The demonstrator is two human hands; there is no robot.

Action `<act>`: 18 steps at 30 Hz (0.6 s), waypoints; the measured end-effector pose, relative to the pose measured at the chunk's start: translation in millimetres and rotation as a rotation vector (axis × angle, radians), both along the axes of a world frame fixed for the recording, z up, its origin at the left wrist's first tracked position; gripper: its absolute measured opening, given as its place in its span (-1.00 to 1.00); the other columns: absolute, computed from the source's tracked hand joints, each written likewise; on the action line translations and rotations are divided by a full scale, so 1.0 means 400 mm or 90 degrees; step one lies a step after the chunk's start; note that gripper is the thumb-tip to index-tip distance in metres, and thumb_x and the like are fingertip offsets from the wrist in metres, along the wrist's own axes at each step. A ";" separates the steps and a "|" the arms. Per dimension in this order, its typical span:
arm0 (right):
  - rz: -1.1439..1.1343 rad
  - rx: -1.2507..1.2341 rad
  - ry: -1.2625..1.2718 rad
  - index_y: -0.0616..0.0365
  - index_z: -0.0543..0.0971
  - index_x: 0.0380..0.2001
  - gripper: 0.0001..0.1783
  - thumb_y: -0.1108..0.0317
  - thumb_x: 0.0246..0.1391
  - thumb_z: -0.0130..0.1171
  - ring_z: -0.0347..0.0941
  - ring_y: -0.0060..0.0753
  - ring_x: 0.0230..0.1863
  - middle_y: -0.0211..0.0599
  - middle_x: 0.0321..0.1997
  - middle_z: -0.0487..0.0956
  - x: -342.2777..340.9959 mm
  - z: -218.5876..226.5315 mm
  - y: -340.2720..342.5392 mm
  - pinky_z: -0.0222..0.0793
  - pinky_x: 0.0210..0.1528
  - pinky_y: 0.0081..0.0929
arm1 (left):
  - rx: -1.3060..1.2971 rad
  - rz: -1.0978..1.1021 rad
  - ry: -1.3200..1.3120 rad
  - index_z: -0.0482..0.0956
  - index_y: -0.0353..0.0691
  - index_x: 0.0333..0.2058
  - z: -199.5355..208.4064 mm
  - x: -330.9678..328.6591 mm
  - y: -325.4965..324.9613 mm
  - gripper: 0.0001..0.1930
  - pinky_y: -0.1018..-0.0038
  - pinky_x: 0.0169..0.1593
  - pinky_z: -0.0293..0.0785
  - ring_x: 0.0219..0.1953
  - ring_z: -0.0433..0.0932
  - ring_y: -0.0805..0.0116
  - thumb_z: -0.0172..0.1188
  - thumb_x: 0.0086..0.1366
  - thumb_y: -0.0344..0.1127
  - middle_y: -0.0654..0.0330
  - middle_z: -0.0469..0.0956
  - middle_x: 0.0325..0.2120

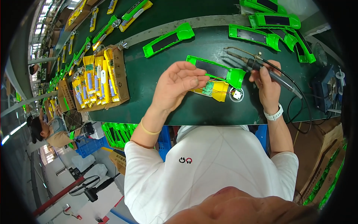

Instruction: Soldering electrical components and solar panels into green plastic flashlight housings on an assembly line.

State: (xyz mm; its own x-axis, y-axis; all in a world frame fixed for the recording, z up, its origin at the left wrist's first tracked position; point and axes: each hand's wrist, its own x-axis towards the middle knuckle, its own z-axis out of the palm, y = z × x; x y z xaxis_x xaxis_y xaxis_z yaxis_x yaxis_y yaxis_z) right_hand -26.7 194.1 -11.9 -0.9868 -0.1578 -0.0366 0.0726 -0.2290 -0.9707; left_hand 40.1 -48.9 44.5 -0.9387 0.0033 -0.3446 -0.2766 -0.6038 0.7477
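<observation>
Currently, the person's left hand (pixel 177 83) is hanging above the near part of the green table (pixel 209 115), its wrist bending and its fingers curling toward the right. The thumb is lying close to the fingers, leaving little gap; whether they are pinching anything thin cannot be told. The fingertips are showing just beside the green case (pixel 213 70) with the black window, though contact is unclear. The right hand (pixel 266 81) is standing raised on an upright forearm, its fingers wrapping around the dark handle of a soldering iron (pixel 255 64), whose tip is pointing to the upper left. A cable is looping down from the iron on the right. The green case is lying in front of the person, between the hands, and the yellow shell (pixel 220 92) is resting along its near side, with a round lamp (pixel 236 95) sitting at the right end.
</observation>
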 end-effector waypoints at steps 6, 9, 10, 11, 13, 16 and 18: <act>0.089 -0.016 -0.042 0.18 0.22 -0.27 -0.72 0.46 0.04 0.11 0.33 -0.63 -0.58 -0.35 -0.47 0.38 0.031 0.037 -0.078 0.27 -0.55 -0.69 | -0.614 -0.059 0.197 0.51 -0.29 -0.38 -0.072 -0.024 -0.048 -0.92 0.44 -0.32 0.50 -0.40 0.55 0.26 0.15 0.10 -0.48 0.08 0.55 -0.42; 0.111 -0.007 -0.040 0.18 0.23 -0.28 -0.73 0.45 0.04 0.11 0.33 -0.64 -0.58 -0.37 -0.46 0.36 0.034 0.016 -0.099 0.28 -0.55 -0.69 | -0.975 -0.106 0.404 0.54 -0.24 -0.46 -0.087 -0.065 -0.069 -0.94 0.41 -0.39 0.43 -0.45 0.49 0.18 0.17 0.03 -0.44 0.13 0.48 -0.51; 0.122 -0.011 -0.040 0.18 0.23 -0.29 -0.73 0.45 0.04 0.11 0.34 -0.65 -0.57 -0.38 -0.46 0.36 0.036 0.005 -0.103 0.28 -0.54 -0.70 | -1.020 -0.158 0.410 0.52 -0.24 -0.46 -0.090 -0.074 -0.076 -0.94 0.42 -0.39 0.43 -0.45 0.48 0.19 0.17 0.03 -0.46 0.14 0.45 -0.50; 0.113 -0.009 -0.027 0.18 0.23 -0.30 -0.74 0.46 0.04 0.11 0.34 -0.66 -0.57 -0.38 -0.47 0.36 0.037 -0.007 -0.107 0.28 -0.55 -0.70 | -1.065 -0.211 0.415 0.50 -0.24 -0.45 -0.092 -0.081 -0.081 -0.93 0.43 -0.39 0.42 -0.45 0.47 0.20 0.17 0.03 -0.48 0.14 0.42 -0.48; 0.117 0.005 -0.023 0.18 0.24 -0.31 -0.74 0.46 0.04 0.11 0.34 -0.67 -0.57 -0.39 -0.47 0.36 0.040 -0.010 -0.110 0.29 -0.55 -0.72 | -1.068 -0.255 0.388 0.49 -0.24 -0.46 -0.093 -0.089 -0.082 -0.93 0.40 -0.38 0.42 -0.45 0.44 0.18 0.17 0.03 -0.47 0.14 0.38 -0.47; 0.127 0.023 -0.027 0.18 0.24 -0.32 -0.74 0.46 0.03 0.12 0.35 -0.69 -0.56 -0.40 -0.47 0.37 0.043 -0.019 -0.112 0.29 -0.55 -0.75 | -1.073 -0.314 0.356 0.47 -0.25 -0.46 -0.097 -0.096 -0.085 -0.93 0.36 -0.38 0.41 -0.44 0.41 0.15 0.16 0.03 -0.46 0.12 0.32 -0.44; 0.134 0.027 -0.034 0.18 0.24 -0.32 -0.74 0.46 0.03 0.12 0.35 -0.71 -0.56 -0.40 -0.47 0.37 0.044 -0.024 -0.114 0.29 -0.55 -0.76 | -1.076 -0.329 0.352 0.47 -0.25 -0.47 -0.096 -0.098 -0.087 -0.93 0.35 -0.37 0.40 -0.44 0.41 0.14 0.16 0.02 -0.46 0.12 0.31 -0.44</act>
